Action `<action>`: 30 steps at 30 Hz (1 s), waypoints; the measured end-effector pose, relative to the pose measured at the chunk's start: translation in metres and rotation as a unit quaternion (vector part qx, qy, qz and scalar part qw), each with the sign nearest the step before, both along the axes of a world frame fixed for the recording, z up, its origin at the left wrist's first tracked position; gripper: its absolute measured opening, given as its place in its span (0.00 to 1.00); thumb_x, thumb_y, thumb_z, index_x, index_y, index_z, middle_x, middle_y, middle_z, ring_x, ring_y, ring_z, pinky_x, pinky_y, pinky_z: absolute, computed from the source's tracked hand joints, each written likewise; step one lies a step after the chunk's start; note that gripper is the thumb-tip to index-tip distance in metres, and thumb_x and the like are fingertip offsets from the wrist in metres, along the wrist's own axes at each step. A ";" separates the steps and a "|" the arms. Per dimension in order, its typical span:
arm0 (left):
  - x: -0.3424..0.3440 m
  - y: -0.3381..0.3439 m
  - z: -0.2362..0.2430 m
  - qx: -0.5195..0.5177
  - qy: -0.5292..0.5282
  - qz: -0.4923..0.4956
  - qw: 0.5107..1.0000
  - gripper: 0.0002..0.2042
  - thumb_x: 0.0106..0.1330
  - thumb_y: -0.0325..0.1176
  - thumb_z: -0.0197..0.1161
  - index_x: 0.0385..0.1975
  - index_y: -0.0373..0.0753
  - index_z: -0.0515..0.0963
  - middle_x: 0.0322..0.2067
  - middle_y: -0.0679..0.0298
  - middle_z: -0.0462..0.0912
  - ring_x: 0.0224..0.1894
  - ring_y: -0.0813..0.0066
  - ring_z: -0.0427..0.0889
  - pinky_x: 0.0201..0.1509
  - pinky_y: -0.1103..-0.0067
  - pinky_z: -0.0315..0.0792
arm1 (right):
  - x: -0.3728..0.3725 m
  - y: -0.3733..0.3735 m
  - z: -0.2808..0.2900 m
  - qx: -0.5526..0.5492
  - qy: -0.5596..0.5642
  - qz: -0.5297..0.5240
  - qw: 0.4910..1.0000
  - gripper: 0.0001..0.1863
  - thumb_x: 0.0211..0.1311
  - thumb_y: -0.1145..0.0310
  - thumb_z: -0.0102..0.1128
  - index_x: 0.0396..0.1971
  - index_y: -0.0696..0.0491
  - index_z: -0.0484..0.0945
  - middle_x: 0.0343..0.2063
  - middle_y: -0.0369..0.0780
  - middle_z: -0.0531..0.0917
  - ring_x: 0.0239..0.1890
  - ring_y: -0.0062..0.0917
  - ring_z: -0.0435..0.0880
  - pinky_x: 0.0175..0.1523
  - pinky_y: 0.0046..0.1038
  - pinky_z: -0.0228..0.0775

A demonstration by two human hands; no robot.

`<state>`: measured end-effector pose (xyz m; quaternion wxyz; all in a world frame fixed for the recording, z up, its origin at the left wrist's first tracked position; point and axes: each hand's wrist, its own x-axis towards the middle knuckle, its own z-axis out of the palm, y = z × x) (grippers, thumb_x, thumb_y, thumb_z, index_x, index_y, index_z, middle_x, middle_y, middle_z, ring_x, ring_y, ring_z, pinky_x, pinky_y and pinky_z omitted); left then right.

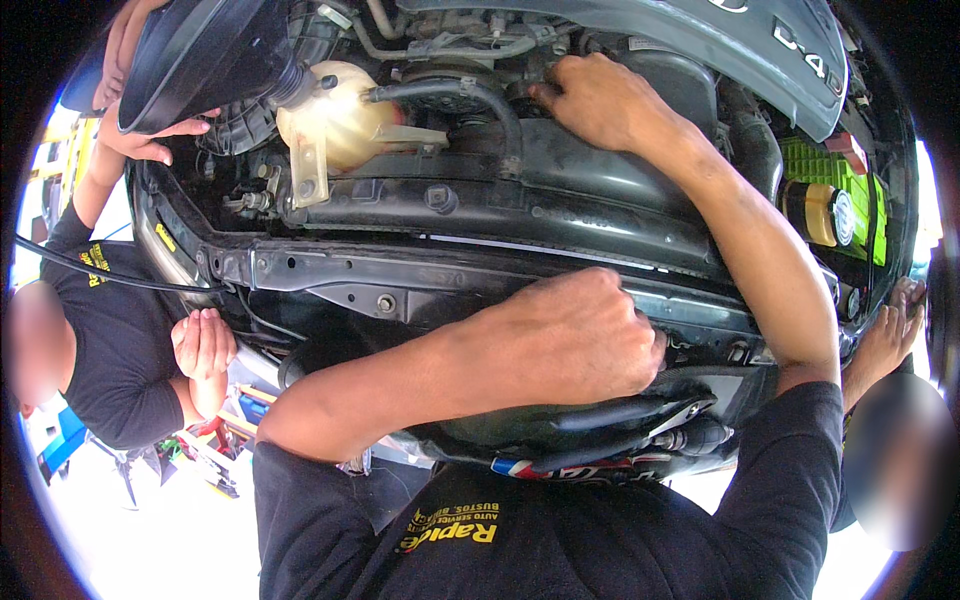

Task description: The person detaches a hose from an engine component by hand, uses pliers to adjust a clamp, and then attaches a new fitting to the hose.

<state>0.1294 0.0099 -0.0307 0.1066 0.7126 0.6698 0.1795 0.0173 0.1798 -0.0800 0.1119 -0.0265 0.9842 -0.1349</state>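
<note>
My left hand [590, 340] is closed in a fist over the dark front crossmember [460, 280] of a car's engine bay. Whatever its fingers hold, if anything, is hidden. Farther in, my right hand [610, 100] reaches down behind the black radiator shroud [600, 165], knuckles up and fingers curled. Its fingertips and anything in them are out of sight. Left of that hand, a black hose [490, 100] curves down from a yellowed translucent coolant tank [335, 120].
A grey engine cover [640, 30] spans the back. At right sit a bright green battery [850, 190] and an amber reservoir [812, 212]. One co-worker's hand [160, 130] is beside a black duct [200, 60], the other [203, 345] near the left fender. Another person's hand [890, 325] touches the right edge.
</note>
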 end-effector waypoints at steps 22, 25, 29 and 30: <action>0.000 0.000 0.002 -0.001 0.018 -0.001 1.000 0.07 0.62 0.34 0.61 0.27 0.38 0.81 0.22 0.64 0.84 0.30 0.69 0.88 0.36 0.74 0.79 | 0.002 -0.001 0.004 0.022 -0.003 -0.007 1.000 0.28 0.74 0.48 0.53 0.40 0.62 0.86 0.42 0.59 0.86 0.51 0.54 0.84 0.60 0.50 0.75; -0.001 -0.001 0.002 -0.008 0.022 -0.003 1.000 0.07 0.62 0.34 0.61 0.27 0.39 0.80 0.22 0.64 0.84 0.30 0.69 0.87 0.36 0.75 0.79 | 0.002 -0.002 0.005 0.016 -0.010 -0.013 1.000 0.28 0.73 0.48 0.53 0.41 0.62 0.86 0.42 0.59 0.86 0.51 0.54 0.84 0.60 0.50 0.75; -0.001 0.000 0.004 -0.009 0.023 -0.003 1.000 0.06 0.62 0.34 0.61 0.27 0.39 0.81 0.22 0.65 0.83 0.29 0.69 0.87 0.36 0.75 0.79 | 0.002 -0.001 0.005 0.015 -0.008 -0.006 1.000 0.28 0.74 0.49 0.53 0.41 0.62 0.86 0.42 0.59 0.86 0.51 0.54 0.84 0.59 0.50 0.75; -0.001 0.000 0.005 -0.010 0.023 -0.003 1.000 0.06 0.62 0.34 0.61 0.28 0.39 0.81 0.22 0.65 0.83 0.29 0.69 0.87 0.36 0.75 0.79 | 0.003 0.000 0.004 0.015 -0.008 -0.006 1.000 0.27 0.74 0.49 0.53 0.41 0.62 0.86 0.42 0.59 0.86 0.51 0.54 0.84 0.59 0.49 0.75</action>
